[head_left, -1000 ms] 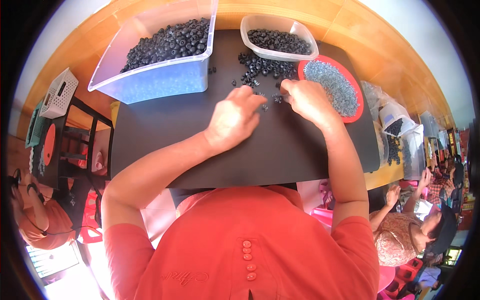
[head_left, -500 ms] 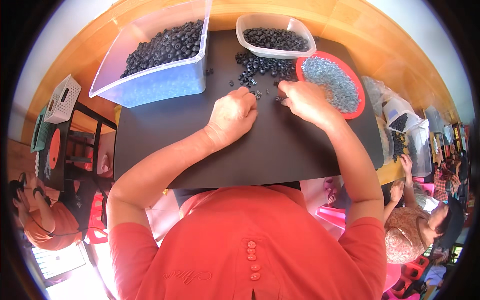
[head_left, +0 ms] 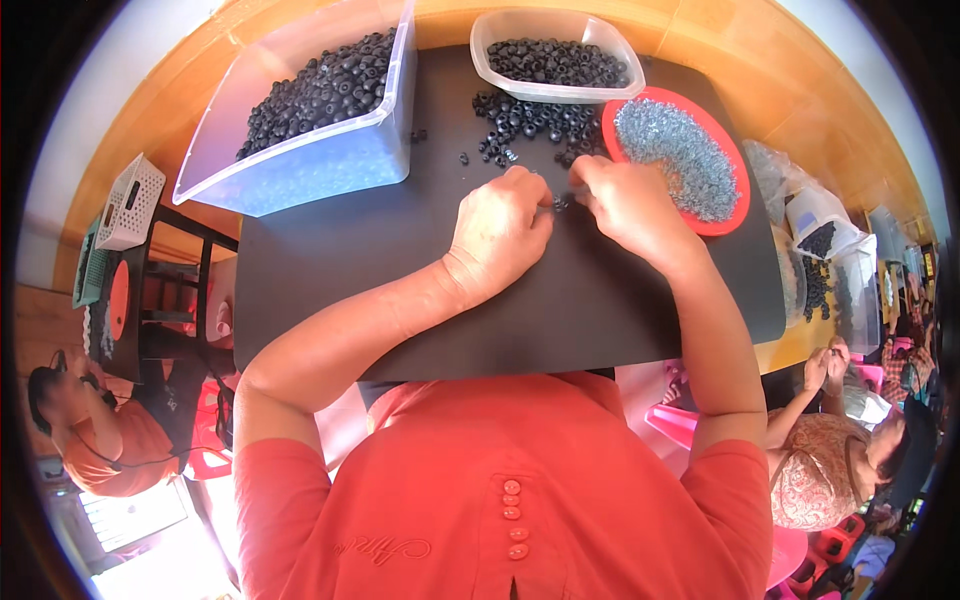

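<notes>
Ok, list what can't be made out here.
All in the head view:
Anything inside the left hand or right hand: hidden by the hands themselves.
Large tub: far corner cut off by upper edge.
Clear pieces on the red plate: individual shapes too small.

Bright light, blown-out glare at lower left, orange panelling (head_left: 720, 45) in a fisheye arch, black corners.

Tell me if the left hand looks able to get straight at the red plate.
Probably not straight: the right hand is between the left hand and the red plate, so it would likely need to move aside.
</notes>
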Available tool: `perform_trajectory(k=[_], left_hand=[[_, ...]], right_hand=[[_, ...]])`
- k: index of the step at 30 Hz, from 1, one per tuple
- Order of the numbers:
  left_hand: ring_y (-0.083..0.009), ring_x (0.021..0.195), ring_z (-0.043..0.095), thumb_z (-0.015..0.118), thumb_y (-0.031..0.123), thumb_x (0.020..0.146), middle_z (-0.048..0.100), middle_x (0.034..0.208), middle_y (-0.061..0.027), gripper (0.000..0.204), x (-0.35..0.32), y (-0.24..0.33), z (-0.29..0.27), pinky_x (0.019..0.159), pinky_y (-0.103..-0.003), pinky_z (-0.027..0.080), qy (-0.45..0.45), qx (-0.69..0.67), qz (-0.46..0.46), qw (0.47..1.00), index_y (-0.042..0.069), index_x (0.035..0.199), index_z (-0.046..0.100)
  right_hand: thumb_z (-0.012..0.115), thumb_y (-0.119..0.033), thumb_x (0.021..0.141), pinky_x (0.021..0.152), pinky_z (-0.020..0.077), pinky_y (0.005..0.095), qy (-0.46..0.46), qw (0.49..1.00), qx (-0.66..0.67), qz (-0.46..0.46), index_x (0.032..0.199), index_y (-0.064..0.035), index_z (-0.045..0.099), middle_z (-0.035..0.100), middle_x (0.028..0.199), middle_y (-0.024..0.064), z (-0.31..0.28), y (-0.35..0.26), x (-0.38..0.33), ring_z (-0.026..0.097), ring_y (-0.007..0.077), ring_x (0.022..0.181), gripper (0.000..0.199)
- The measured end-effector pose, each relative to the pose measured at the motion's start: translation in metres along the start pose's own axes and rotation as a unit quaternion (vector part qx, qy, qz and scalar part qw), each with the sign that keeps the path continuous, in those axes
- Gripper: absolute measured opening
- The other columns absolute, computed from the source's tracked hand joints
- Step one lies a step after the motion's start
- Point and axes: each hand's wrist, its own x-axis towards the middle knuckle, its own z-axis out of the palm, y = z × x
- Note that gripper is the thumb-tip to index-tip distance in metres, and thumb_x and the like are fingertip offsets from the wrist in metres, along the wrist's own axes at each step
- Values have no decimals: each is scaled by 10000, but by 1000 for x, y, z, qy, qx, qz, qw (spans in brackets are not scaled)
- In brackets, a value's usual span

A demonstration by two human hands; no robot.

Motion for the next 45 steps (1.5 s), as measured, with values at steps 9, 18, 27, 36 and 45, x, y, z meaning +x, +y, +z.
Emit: perform_trajectory(k=[9, 18, 27, 36, 45], left_hand=[[-271, 652, 610, 717, 32, 715, 570, 783, -105, 190, -5, -6, 4, 586, -376, 495, 18, 34, 38, 999, 26, 874, 613], [-135, 639, 570, 644, -49, 760, 584, 783, -58, 122, -5, -10, -4, 598, -266, 474, 64, -115, -48, 990, 10, 866, 635], [-69, 655, 545, 611, -52, 788, 600, 788, -22, 90, 9, -26, -20, 614, -225, 462, 113, -151, -117, 975, -8, 859, 644], [-100, 667, 574, 617, -56, 759, 593, 801, -49, 109, 9, -32, -16, 630, -238, 480, 114, -146, -102, 977, -22, 859, 648], [-70, 673, 560, 623, -25, 757, 635, 764, -22, 108, 11, -37, -16, 630, -232, 478, 109, -202, -181, 956, -16, 856, 664]], right_hand=[[612, -44, 767, 604, 502, 438, 16, 996, -28, -88, 877, -44, 610, 617, 829, 109, 5, -5, 2, 645, 322, 724, 110], [680, -59, 743, 683, 472, 402, 97, 989, 11, -111, 861, -63, 622, 582, 849, 71, -1, -12, 5, 604, 270, 816, 132], [713, -38, 708, 703, 438, 391, 132, 981, 29, -138, 985, -102, 677, 506, 843, 49, 11, -23, 9, 542, 256, 790, 287], [721, -80, 724, 714, 410, 388, 113, 985, 22, -132, 981, -112, 683, 509, 848, 48, 18, -22, 12, 541, 254, 826, 262], [729, -99, 718, 720, 404, 383, 101, 983, 0, -155, 891, -104, 673, 533, 854, 48, 21, -31, 14, 554, 245, 853, 182]])
